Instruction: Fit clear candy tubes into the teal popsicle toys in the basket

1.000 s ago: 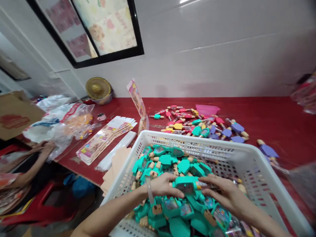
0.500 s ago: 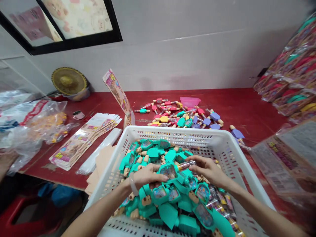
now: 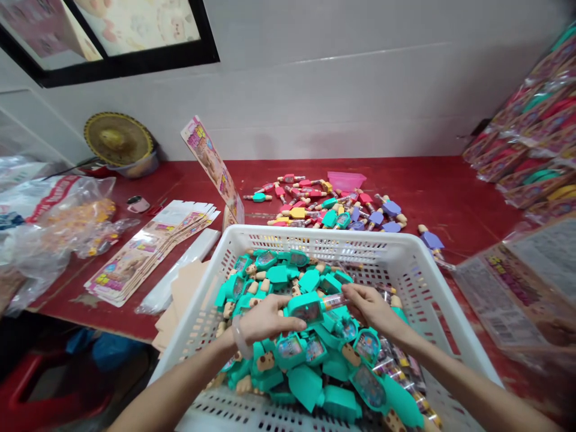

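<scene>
My left hand [image 3: 265,323] grips a teal toy case [image 3: 306,308] with a clear window, thumb along its near side. At the case's right end sits a clear candy tube [image 3: 333,301], pinched at its far end by the fingers of my right hand [image 3: 374,309]. Both hands are above a white plastic basket [image 3: 328,234] heaped with similar teal toys [image 3: 310,384], some with tan, brown-spotted ends. Loose filled tubes [image 3: 407,375] lie in the basket's right part, partly hidden under my right forearm.
Behind the basket, red, yellow and purple toys [image 3: 310,192] lie on the red table [image 3: 427,186] beside a pink tray [image 3: 346,181]. Printed cards [image 3: 135,258] and plastic bags [image 3: 58,210] are at left. Packed bags [image 3: 535,144] are stacked at right.
The teal case has turned a little in my left hand, its window tilting toward me. My right hand has shifted slightly, still at the tube's end. The camera view has shifted slightly.
</scene>
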`<move>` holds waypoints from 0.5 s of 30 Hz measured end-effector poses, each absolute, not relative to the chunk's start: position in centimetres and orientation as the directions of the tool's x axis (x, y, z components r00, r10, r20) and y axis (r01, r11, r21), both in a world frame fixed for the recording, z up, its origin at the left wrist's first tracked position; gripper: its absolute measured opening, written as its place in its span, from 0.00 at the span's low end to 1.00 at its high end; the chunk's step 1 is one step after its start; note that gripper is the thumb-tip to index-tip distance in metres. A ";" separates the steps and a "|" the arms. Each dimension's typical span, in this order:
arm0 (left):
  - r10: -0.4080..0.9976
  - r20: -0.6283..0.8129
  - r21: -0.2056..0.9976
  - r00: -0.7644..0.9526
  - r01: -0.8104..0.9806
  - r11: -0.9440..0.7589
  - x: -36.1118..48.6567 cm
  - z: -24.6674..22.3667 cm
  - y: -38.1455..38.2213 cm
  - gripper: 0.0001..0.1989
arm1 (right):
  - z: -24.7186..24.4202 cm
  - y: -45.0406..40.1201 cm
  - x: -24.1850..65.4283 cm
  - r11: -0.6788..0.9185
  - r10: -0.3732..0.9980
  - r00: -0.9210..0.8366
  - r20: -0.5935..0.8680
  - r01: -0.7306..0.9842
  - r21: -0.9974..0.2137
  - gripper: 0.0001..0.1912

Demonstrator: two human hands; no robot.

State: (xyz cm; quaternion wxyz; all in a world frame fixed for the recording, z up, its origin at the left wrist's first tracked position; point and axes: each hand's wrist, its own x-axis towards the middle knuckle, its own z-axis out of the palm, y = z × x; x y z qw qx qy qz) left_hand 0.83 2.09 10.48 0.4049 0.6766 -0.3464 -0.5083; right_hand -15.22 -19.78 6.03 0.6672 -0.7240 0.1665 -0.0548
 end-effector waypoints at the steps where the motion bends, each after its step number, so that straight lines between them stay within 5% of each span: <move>1: -0.853 -0.486 0.873 0.189 0.068 -0.482 0.9 10.6 2.1 0.21 | 6.4 -19.9 -15.3 -0.039 -0.304 0.945 -0.119 -0.137 -0.990 0.28; 4: -0.817 -0.577 0.774 0.008 0.324 -0.544 1.2 10.6 2.0 0.25 | 7.6 -20.5 -15.9 -0.033 -0.264 0.961 -0.086 -0.098 -0.995 0.27; 8: -0.811 -0.566 0.694 -0.144 0.447 -0.564 1.7 10.1 1.9 0.29 | 8.2 -20.9 -16.4 0.028 -0.195 0.974 -0.114 -0.111 -0.993 0.25; 15: -0.819 -0.566 0.709 -0.091 0.453 -0.540 1.7 9.7 1.9 0.27 | 8.1 -20.7 -16.1 0.018 -0.159 0.982 -0.107 -0.105 -0.994 0.25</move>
